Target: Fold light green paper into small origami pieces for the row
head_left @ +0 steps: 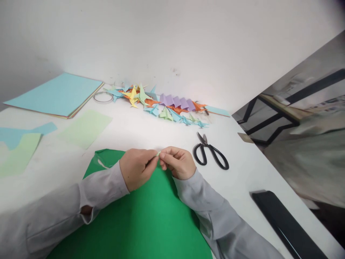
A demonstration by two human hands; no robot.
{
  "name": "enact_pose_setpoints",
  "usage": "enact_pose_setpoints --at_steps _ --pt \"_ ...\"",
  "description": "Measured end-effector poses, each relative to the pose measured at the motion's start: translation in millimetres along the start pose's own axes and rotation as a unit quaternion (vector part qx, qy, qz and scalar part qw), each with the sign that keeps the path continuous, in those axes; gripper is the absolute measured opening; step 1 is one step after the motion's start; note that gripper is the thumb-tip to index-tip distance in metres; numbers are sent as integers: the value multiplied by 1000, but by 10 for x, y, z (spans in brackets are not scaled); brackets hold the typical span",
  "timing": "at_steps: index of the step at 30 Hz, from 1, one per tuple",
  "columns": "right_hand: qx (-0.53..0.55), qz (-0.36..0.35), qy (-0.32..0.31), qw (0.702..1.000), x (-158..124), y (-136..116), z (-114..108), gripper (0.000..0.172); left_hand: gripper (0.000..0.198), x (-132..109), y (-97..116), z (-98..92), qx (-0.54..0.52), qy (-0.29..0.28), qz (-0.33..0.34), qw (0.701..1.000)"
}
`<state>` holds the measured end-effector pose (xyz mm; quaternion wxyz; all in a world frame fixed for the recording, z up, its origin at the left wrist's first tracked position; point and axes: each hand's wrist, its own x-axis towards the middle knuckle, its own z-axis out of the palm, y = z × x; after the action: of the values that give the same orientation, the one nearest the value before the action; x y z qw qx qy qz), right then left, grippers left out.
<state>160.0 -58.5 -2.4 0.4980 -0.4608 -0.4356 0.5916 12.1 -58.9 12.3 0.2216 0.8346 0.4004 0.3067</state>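
Between the fingertips of my two hands is a tiny pale-green piece of paper (158, 153), mostly hidden by the fingers. My left hand (138, 167) pinches it from one side, thumb against forefinger. From the other side my right hand (179, 162) pinches it too, its remaining fingers curled in. Both hands are above a large green sheet (151, 219), which spreads toward me under my forearms. Black-handled scissors (208, 151) lie slightly open just right of my right hand. A light-green paper sheet (85, 128) lies beyond my left hand.
Folded paper shapes (141, 95) and a purple pleated strip (176, 102) line the wall. Blue-topped paper sheets (58, 95) and a roll of tape (103, 97) are at back left. Cut paper (20, 154) lies left. A long black object (285, 223) sits near the right table edge.
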Motion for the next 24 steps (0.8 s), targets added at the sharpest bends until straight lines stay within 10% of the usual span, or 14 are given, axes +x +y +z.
enact_pose_setpoints --at_steps 9,18,24 --pt "29 30 -22 999 14 37 -12 21 25 48 -19 -12 -132 -31 -83 987" --pt "15 -75 -44 996 49 89 -51 21 17 117 -93 -38 -572 -119 -269 765" --pt "24 -86 -13 996 21 85 -23 11 16 128 -92 -44 -602 -131 -301 728"
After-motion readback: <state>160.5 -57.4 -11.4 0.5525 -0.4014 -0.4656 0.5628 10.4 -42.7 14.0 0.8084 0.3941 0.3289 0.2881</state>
